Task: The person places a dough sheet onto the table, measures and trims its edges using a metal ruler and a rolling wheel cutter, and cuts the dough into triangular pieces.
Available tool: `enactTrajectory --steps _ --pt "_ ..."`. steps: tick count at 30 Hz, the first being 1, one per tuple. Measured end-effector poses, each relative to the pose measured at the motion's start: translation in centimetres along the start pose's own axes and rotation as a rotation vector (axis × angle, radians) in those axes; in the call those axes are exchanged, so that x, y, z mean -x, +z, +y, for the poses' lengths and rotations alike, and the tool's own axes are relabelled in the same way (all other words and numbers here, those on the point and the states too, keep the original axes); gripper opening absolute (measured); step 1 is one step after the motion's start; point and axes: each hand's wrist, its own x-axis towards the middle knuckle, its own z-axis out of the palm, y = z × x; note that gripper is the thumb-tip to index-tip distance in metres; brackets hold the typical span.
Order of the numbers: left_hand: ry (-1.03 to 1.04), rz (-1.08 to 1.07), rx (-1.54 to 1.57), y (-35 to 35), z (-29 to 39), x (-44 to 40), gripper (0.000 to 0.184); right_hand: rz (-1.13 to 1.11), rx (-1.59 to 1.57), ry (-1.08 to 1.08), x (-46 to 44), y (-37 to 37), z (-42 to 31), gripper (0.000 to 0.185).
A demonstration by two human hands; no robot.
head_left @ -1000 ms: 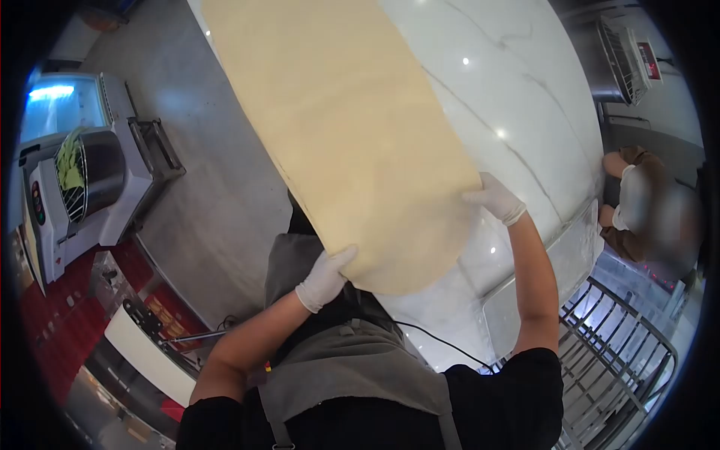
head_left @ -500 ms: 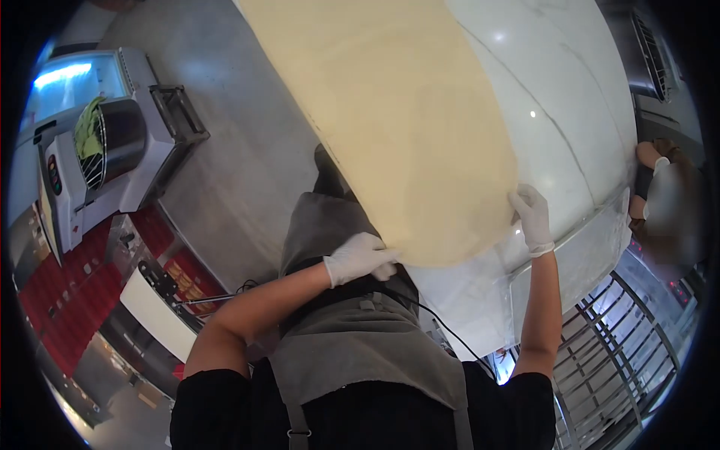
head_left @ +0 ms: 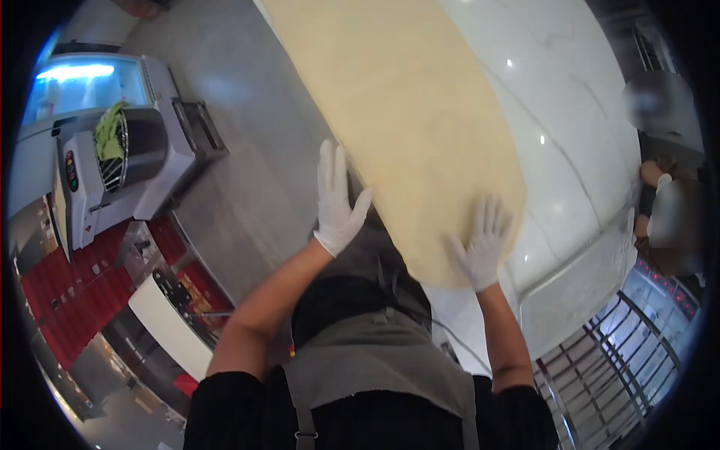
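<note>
A large, pale yellow sheet of dough [head_left: 405, 112] covers much of the white marble-look table [head_left: 570, 142], reaching its left edge. My left hand [head_left: 337, 202], in a white glove, is by that edge next to the dough, fingers stretched and thumb apart; whether it touches the dough I cannot tell. Over the dough's rounded near end is my right hand [head_left: 484, 244], also gloved, with fingers spread and palm down. Neither hand holds anything.
To the left stands a mixer [head_left: 127, 165] with a steel bowl and a green cloth on it. A clear plastic sheet or board [head_left: 577, 289] lies at the table's right corner, near a metal rack [head_left: 615, 360]. Another person [head_left: 667, 210] is at the far right.
Both hands have left the dough's near edge and opened. The left moved forward along the table's left edge; the right moved left and is now over the dough. The view shifted slightly.
</note>
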Motion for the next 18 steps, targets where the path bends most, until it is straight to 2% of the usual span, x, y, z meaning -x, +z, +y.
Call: enactTrajectory --steps 2,3,4,5,7,8,11,12,14,15,17,18 --pt "-0.386 0.257 0.643 2.3 -1.6 -0.6 0.073 0.048 -0.085 0.083 1.3 -0.6 1.5 0.09" --pt "-0.562 0.371 0.984 2.6 -2.4 -2.0 0.073 0.198 -0.124 0.138 1.7 0.1 3.1 0.089" --pt "-0.531 0.395 0.988 1.9 -2.9 -3.8 0.073 0.339 -0.168 0.192 1.4 0.8 4.8 0.088" --pt "-0.595 0.351 1.081 1.0 -3.2 -5.1 0.073 0.36 -0.167 0.182 0.1 0.5 6.3 0.088" --pt "-0.723 0.225 1.258 -0.5 -3.5 -7.0 0.073 0.419 -0.512 0.506 -2.3 -0.2 8.3 0.08" --pt "-0.707 0.219 1.262 -1.3 -3.2 -7.3 0.073 0.435 -0.512 0.509 -3.0 -0.6 8.7 0.08" --pt "-1.026 0.174 1.206 -3.7 -2.7 -9.4 0.071 0.323 -0.245 0.638 -5.9 -2.0 9.5 0.062" --pt "-1.007 0.156 1.208 -3.7 -3.6 -9.7 0.071 0.341 -0.246 0.654 -5.9 -1.9 9.6 0.062" --pt "-0.506 0.397 0.771 -3.4 -7.4 -10.5 0.068 0.416 -0.259 0.675 -5.6 -0.8 9.5 0.051" --pt "-0.483 0.375 0.781 -4.8 -8.7 -12.5 0.068 0.457 -0.265 0.689 -5.7 -0.4 9.4 0.047" --pt "-0.177 0.306 0.573 -8.0 -12.5 -17.9 0.065 0.433 -0.242 0.762 -6.4 -0.4 10.0 0.046" --pt "-0.112 0.253 0.453 -9.4 -15.1 -21.7 0.063 0.386 -0.224 0.817 -6.8 -0.4 9.9 0.045"
